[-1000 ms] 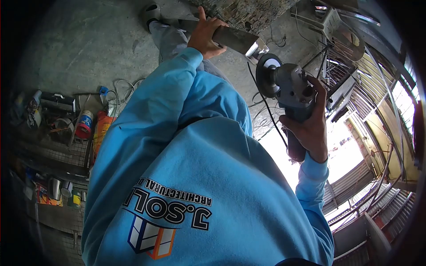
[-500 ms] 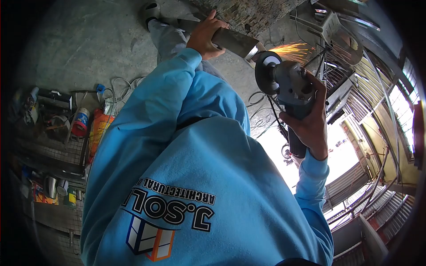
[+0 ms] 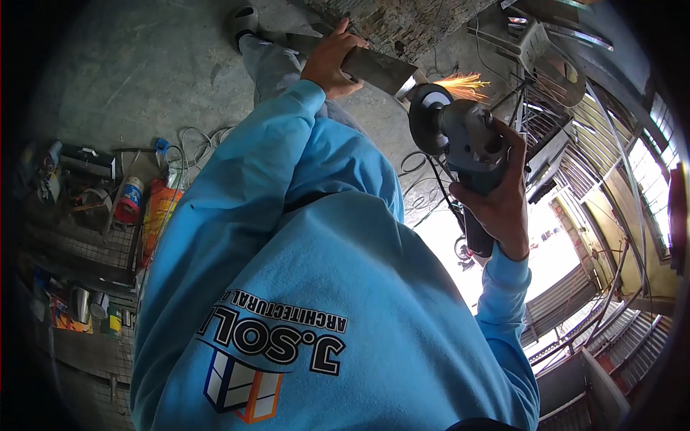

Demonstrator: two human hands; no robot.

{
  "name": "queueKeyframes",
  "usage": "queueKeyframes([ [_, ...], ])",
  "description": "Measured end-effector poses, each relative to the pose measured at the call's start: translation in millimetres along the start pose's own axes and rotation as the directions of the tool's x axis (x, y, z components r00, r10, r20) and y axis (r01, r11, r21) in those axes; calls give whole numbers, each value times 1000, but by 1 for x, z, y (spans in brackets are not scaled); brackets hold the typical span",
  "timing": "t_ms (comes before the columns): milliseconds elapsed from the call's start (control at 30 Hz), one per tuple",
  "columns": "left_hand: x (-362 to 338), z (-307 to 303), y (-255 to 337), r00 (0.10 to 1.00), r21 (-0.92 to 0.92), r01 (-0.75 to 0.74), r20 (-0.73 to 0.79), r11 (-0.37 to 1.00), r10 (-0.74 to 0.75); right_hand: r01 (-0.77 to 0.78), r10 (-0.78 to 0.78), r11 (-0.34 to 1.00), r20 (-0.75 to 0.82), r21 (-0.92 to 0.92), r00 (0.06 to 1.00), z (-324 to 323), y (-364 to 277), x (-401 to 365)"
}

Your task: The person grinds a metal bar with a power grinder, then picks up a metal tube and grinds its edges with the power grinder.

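My left hand (image 3: pixel 333 63) is wrapped around a grey metal tube (image 3: pixel 381 70), fingers over its top. The tube lies slanted, resting near the edge of a rough, worn board (image 3: pixel 410 25). In my right hand (image 3: pixel 503 205) is an angle grinder (image 3: pixel 471 147), gripped around its body. The grinder's disc (image 3: pixel 425 129) meets the tube's right end, where orange sparks (image 3: pixel 463 87) spray off to the right. The exact contact spot is partly hidden by the disc.
On the left, racks hold a red and blue can (image 3: pixel 129 200), an orange bag (image 3: pixel 159 215) and a metal cup (image 3: pixel 80 303). Cables (image 3: pixel 420 190) lie coiled on the concrete floor (image 3: pixel 144 79). A pale plastic chair (image 3: pixel 535 47) and metal bars stand at upper right.
The grinder and my right hand have shifted slightly left. The spark spray is shorter. My left hand stays in place on the tube.
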State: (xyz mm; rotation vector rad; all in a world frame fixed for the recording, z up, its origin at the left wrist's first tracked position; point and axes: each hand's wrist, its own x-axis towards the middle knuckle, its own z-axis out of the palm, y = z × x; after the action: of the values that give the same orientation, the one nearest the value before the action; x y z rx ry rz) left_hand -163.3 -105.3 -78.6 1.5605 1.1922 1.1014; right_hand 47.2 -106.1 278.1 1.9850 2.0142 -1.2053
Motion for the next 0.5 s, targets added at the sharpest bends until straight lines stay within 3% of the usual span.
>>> queueKeyframes([
  [100,-3,1,-4,998,15,55,39,998,-56,1,-1,1000,8,26,1000,0,0,1],
  [500,0,-2,4,1000,32,26,0,999,-26,-18,18,999,2,31,1000,0,-6,8],
])
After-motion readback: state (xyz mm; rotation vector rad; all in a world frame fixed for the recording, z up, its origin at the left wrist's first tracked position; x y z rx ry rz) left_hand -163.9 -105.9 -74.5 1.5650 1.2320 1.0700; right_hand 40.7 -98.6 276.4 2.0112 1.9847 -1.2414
